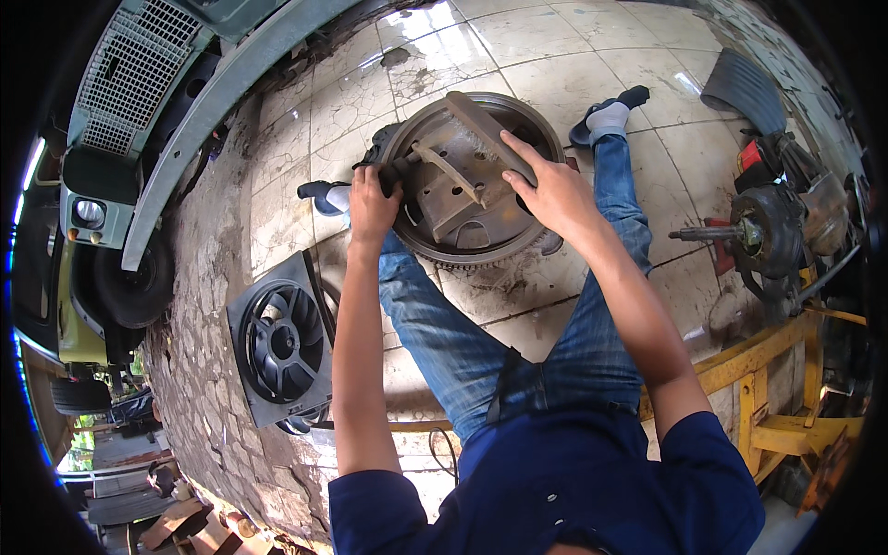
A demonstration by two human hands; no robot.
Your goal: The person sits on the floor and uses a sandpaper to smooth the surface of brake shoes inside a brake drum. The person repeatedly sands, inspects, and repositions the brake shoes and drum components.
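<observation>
Between my outstretched legs lies a large round flywheel [435, 242], brown and dusty, with gear teeth along its near rim. My left hand [375, 202] is at its left edge, closed round the dark handle of a chipping hammer [451, 176]. The hammer's narrow, pointed head slants over the middle of the flywheel. On the right side, my right hand [555, 190] grips the near end of a wire brush [483, 131] with a long flat back. Its pale bristles face the flywheel's holed centre. Part of the flywheel's face is hidden under both tools.
A black radiator fan [282, 342] in a square shroud lies left of my leg. Farther left are a vehicle's bumper [194, 111] and tyre [139, 282]. At right stand a mechanical assembly with a shaft [772, 231] and a yellow metal frame [731, 370]. Cracked tiles [527, 37] cover the floor.
</observation>
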